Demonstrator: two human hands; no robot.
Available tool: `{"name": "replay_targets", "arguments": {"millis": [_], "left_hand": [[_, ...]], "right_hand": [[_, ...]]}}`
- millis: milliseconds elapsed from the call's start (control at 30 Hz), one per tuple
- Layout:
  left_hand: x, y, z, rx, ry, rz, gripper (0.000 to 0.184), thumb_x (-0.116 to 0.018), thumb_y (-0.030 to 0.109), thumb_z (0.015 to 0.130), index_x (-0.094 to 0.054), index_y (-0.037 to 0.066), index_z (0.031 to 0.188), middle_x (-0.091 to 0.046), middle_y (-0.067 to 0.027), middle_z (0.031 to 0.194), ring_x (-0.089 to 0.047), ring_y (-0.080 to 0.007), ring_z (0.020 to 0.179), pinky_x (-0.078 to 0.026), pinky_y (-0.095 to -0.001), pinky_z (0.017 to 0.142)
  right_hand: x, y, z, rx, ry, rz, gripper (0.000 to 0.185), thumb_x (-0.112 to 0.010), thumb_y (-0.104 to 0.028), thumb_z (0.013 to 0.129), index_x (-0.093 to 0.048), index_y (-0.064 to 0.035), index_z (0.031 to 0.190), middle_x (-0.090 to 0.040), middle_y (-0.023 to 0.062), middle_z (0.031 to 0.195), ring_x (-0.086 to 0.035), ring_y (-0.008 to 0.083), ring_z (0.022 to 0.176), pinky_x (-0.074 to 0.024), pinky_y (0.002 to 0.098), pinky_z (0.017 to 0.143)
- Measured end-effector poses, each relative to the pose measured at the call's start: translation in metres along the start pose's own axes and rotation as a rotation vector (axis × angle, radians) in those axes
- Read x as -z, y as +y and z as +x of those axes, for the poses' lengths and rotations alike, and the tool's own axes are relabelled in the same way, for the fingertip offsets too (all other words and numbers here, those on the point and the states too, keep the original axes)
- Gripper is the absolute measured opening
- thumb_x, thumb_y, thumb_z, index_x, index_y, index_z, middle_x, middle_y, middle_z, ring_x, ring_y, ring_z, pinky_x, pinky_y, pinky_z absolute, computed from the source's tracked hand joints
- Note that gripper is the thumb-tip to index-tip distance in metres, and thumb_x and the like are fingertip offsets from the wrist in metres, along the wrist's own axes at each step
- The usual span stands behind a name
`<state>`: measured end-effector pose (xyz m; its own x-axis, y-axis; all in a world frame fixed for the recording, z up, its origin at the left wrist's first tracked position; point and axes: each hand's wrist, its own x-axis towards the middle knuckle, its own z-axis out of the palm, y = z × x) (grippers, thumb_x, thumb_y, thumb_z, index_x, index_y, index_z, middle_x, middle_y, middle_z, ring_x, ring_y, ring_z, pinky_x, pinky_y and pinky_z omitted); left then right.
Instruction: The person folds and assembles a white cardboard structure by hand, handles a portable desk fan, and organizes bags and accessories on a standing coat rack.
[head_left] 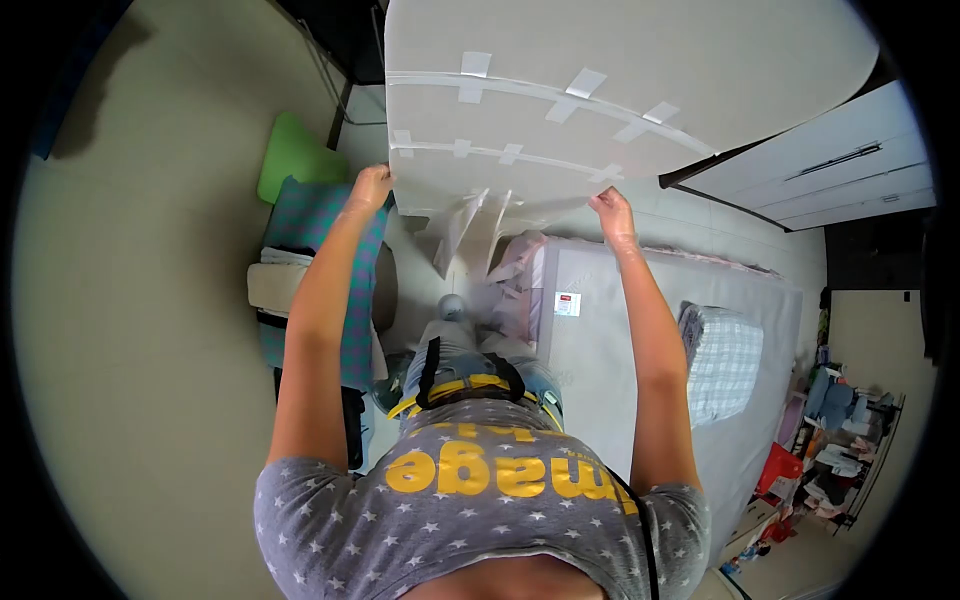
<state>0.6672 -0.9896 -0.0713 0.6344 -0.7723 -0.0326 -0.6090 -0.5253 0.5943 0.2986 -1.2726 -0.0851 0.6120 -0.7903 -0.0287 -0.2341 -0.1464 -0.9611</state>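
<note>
A large pale board or sheet (pixel 540 120) with strips of clear tape along two seams fills the upper middle. My left hand (pixel 374 186) is closed at its left edge, fingers pinched on it. Near the lower right part of the sheet, my right hand (pixel 613 212) is closed, its fingertips pressed together at what looks like a loose plastic edge. Between my hands, translucent flaps (pixel 465 228) hang from the sheet's lower side. The rear of the sheet is hidden.
A mattress (pixel 600 360) with a folded checked cloth (pixel 726 362) lies at the right. A green chair (pixel 295 160) and a chequered cloth (pixel 310 215) are at the left. White drawers (pixel 830 165) stand at the upper right, a clothes rack (pixel 850 440) at the lower right.
</note>
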Motion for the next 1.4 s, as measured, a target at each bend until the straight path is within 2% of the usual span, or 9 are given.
{"name": "replay_targets", "arguments": {"millis": [233, 500, 767, 867, 1033, 1167, 1233, 1333, 1400], "left_hand": [[-0.014, 0.007, 0.027, 0.027, -0.035, -0.131, 0.021, -0.057, 0.015, 0.083, -0.063, 0.002, 0.098, -0.063, -0.0202, 0.092, -0.062, -0.0327, 0.086, -0.047, -0.0371, 0.079], [-0.007, 0.018, 0.044, -0.109, -0.005, -0.16, 0.022, -0.056, 0.016, 0.084, -0.062, 0.004, 0.102, -0.063, -0.0192, 0.089, -0.061, -0.0325, 0.084, -0.047, -0.0366, 0.078], [-0.026, 0.019, 0.094, -0.195, -0.001, -0.178, 0.019, -0.056, 0.015, 0.084, -0.062, 0.004, 0.099, -0.064, -0.0185, 0.088, -0.062, -0.032, 0.085, -0.048, -0.0373, 0.078], [-0.034, 0.015, 0.091, -0.184, 0.004, -0.275, 0.026, -0.059, 0.013, 0.082, -0.059, 0.005, 0.107, -0.064, -0.0182, 0.098, -0.062, -0.0324, 0.093, -0.047, -0.0376, 0.084], [-0.061, -0.021, 0.076, -0.088, 0.064, -0.137, 0.062, -0.064, 0.009, 0.079, -0.037, 0.007, 0.135, -0.048, -0.0206, 0.131, -0.049, -0.0333, 0.12, -0.042, -0.0382, 0.097], [-0.056, -0.03, 0.035, 0.078, -0.053, -0.18, 0.071, -0.067, 0.008, 0.077, -0.032, 0.008, 0.139, -0.042, -0.0205, 0.136, -0.044, -0.0319, 0.125, -0.039, -0.0388, 0.101], [-0.06, -0.042, 0.026, 0.109, -0.066, -0.48, 0.079, -0.071, 0.011, 0.075, -0.029, 0.011, 0.141, -0.038, -0.0187, 0.14, -0.04, -0.032, 0.128, -0.035, -0.0396, 0.104], [-0.053, -0.037, 0.026, 0.04, -0.09, -0.359, 0.083, -0.074, 0.015, 0.074, -0.028, 0.014, 0.142, -0.035, -0.0172, 0.143, -0.037, -0.0327, 0.129, -0.033, -0.0405, 0.105], [-0.049, -0.018, 0.026, 0.038, -0.098, -0.38, 0.083, -0.075, 0.016, 0.073, -0.029, 0.015, 0.142, -0.036, -0.0171, 0.141, -0.036, -0.0326, 0.13, -0.032, -0.0406, 0.106]], "right_hand": [[0.002, 0.015, -0.03, 0.036, 0.108, 0.001, 0.021, -0.06, -0.008, 0.086, -0.06, 0.0013, 0.105, -0.065, 0.0082, 0.097, -0.06, 0.0144, 0.089, -0.0466, 0.0297, 0.082], [0.004, -0.009, -0.037, -0.143, 0.145, -0.352, 0.03, -0.068, -0.025, 0.082, -0.065, -0.0011, 0.101, -0.067, 0.0156, 0.09, -0.063, 0.0198, 0.082, -0.0472, 0.0321, 0.076], [0.006, -0.009, -0.045, -0.19, 0.123, -0.459, 0.033, -0.066, -0.027, 0.085, -0.065, 0.0019, 0.101, -0.069, 0.014, 0.093, -0.061, 0.015, 0.083, -0.0464, 0.0305, 0.078], [0.006, -0.003, -0.049, -0.177, 0.124, -0.403, 0.032, -0.066, -0.026, 0.085, -0.065, 0.0021, 0.101, -0.069, 0.0138, 0.092, -0.061, 0.0153, 0.083, -0.0465, 0.0307, 0.078], [-0.001, -0.007, -0.043, -0.103, 0.183, -0.326, 0.03, -0.066, -0.024, 0.085, -0.066, 0.0024, 0.098, -0.069, 0.0125, 0.09, -0.061, 0.0154, 0.082, -0.0467, 0.0306, 0.077], [0.018, -0.024, -0.01, -0.131, 0.076, -0.592, 0.025, -0.066, -0.023, 0.084, -0.065, -0.0004, 0.095, -0.067, 0.0142, 0.087, -0.061, 0.0181, 0.077, -0.0465, 0.0319, 0.074], [0.027, -0.027, 0.019, -0.179, 0.025, -0.638, 0.023, -0.065, -0.021, 0.085, -0.065, 0.0002, 0.094, -0.067, 0.0134, 0.086, -0.06, 0.0161, 0.077, -0.0461, 0.0314, 0.075], [0.028, -0.023, 0.059, -0.148, -0.042, -0.382, 0.023, -0.062, -0.019, 0.087, -0.063, -0.0002, 0.1, -0.066, 0.0089, 0.093, -0.058, 0.0145, 0.083, -0.0448, 0.0307, 0.079], [0.021, -0.009, 0.08, -0.094, 0.031, 0.031, 0.024, -0.06, -0.017, 0.089, -0.06, -0.0016, 0.107, -0.064, 0.0062, 0.099, -0.056, 0.0142, 0.089, -0.0434, 0.0302, 0.083]]}}
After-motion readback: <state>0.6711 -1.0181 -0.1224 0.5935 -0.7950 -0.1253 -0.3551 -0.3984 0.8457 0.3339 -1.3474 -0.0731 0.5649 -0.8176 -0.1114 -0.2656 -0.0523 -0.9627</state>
